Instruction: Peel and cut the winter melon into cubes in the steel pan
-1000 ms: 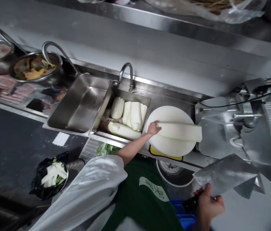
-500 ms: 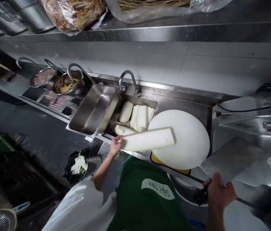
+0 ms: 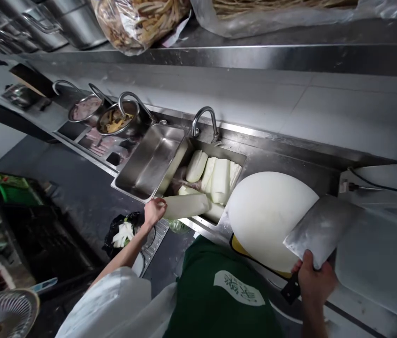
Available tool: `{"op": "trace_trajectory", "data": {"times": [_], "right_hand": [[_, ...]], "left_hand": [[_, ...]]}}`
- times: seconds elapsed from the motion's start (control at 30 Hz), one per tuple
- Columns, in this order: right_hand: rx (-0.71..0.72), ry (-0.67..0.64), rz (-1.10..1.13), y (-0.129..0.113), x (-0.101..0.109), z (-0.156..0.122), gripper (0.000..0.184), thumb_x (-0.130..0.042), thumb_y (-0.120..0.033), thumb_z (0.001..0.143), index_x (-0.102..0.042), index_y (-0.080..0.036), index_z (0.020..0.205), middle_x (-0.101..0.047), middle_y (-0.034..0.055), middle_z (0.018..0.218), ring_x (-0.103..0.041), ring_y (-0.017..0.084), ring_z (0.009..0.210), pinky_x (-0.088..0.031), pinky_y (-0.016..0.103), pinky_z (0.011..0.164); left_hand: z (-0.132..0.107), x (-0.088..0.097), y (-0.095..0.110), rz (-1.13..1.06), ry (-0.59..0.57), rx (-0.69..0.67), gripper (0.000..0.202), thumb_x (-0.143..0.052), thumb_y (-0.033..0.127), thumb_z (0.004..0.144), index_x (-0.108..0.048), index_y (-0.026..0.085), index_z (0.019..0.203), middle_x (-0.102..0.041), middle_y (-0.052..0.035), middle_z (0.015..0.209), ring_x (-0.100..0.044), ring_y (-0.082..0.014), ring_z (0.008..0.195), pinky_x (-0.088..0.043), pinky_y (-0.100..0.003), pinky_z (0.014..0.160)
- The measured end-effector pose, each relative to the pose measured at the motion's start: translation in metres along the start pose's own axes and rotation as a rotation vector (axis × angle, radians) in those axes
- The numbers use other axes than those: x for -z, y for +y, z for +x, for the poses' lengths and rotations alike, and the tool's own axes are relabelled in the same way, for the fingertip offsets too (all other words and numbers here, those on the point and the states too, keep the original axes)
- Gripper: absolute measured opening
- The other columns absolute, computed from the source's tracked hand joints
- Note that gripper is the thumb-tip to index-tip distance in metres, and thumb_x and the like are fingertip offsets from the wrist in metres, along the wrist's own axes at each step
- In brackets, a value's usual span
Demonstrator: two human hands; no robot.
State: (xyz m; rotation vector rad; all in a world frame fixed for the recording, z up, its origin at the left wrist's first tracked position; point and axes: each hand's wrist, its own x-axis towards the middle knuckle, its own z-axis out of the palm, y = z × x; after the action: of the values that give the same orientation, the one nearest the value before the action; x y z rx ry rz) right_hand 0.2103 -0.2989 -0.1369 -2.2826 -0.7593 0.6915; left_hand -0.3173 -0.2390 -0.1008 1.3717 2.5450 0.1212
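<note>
1. One long pale vegetable [image 3: 187,206] is gripped at its left end by the left hand [image 3: 155,212], pointed rightward over the front of the filled sink [image 3: 228,153].
2. Right of the sink, a cleaver [image 3: 321,230] is gripped by the right hand [image 3: 316,280].

Cool, fairly dim light; the board [image 3: 269,216] looks brightest, glare streaks the shelf [image 3: 272,60] above it, shadow swallows the rack [image 3: 47,225] far left of it, and wide-angle stretch skews the picture's edges.

Clear bag [image 3: 141,24] on steel shelf [image 3: 255,55]
</note>
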Motion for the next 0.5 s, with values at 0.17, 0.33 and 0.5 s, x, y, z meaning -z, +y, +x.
{"op": "trace_trajectory", "data": {"times": [0.17, 0.33, 0.5], "right_hand": [[-0.057, 0.039, -0.162, -0.009, 0.003, -0.004, 0.032, -0.062, -0.05, 0.079, -0.05, -0.028, 0.06, -0.061, 0.0051, 0.051, -0.063, 0.026, 0.055, -0.05, 0.037, 0.058], [-0.02, 0.023, -0.195, -0.023, -0.001, -0.006, 0.032, -0.061, -0.055, 0.081, -0.054, -0.029, 0.062, -0.063, 0.0051, 0.051, -0.066, 0.03, 0.056, -0.052, 0.04, 0.059], [0.042, 0.053, -0.317, -0.03, -0.008, -0.004, 0.035, -0.061, -0.056, 0.082, -0.051, -0.032, 0.058, -0.061, 0.0052, 0.048, -0.065, 0.031, 0.054, -0.051, 0.041, 0.052]], "left_hand": [[0.04, -0.035, -0.009, 0.135, -0.114, -0.086, 0.031, -0.057, 0.025, 0.086, -0.077, 0.02, 0.11, -0.077, -0.0134, 0.112, -0.073, -0.0292, 0.101, -0.054, -0.032, 0.089], [0.067, -0.053, 0.001, 0.23, -0.34, -0.174, 0.037, -0.054, 0.017, 0.086, -0.071, 0.018, 0.119, -0.075, -0.0196, 0.114, -0.073, -0.034, 0.106, -0.054, -0.039, 0.092], [0.069, -0.082, 0.006, 0.195, -0.51, -0.127, 0.046, -0.062, 0.018, 0.082, -0.063, 0.012, 0.128, -0.075, -0.0226, 0.109, -0.074, -0.0361, 0.104, -0.056, -0.045, 0.09]]}}
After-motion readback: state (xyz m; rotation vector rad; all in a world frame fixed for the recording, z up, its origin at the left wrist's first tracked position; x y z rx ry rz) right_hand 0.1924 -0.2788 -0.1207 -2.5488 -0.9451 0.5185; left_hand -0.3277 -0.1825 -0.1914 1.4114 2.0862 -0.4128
